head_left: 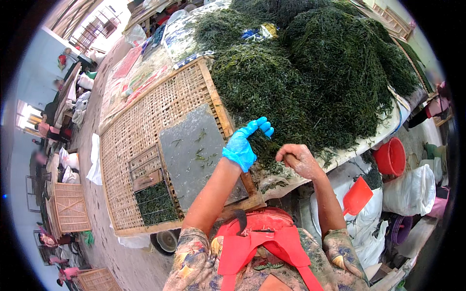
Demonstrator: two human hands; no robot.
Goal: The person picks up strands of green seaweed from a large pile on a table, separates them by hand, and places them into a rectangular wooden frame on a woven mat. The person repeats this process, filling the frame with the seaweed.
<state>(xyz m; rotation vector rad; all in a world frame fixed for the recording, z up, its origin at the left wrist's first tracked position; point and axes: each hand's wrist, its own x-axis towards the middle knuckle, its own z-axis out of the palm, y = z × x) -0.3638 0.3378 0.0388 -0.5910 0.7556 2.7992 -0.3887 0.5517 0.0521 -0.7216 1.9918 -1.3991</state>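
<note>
My left hand (244, 143), in a blue disposable glove, reaches over the near edge of a large heap of dark green seaweed (320, 76); its fingers are bent and spread from the thumb side, and loose strands lie just beneath them. My right hand (297, 160), bare and whitish, is curled beside it around what looks like a short wooden handle (290, 159); the rest of that tool is hidden. To the left, a grey slab (193, 145) with seaweed scraps rests on a woven bamboo rack (153, 109). A wooden frame (142, 163) there is partly filled with flat seaweed (156, 203).
At the right stand a red bucket (391, 156), a red plastic scoop (358, 196) on white sacks and a white sack-like container (409, 191). A black tub (165, 242) sits under the rack. Several people work at distant tables on the left; another person (437, 103) is far right.
</note>
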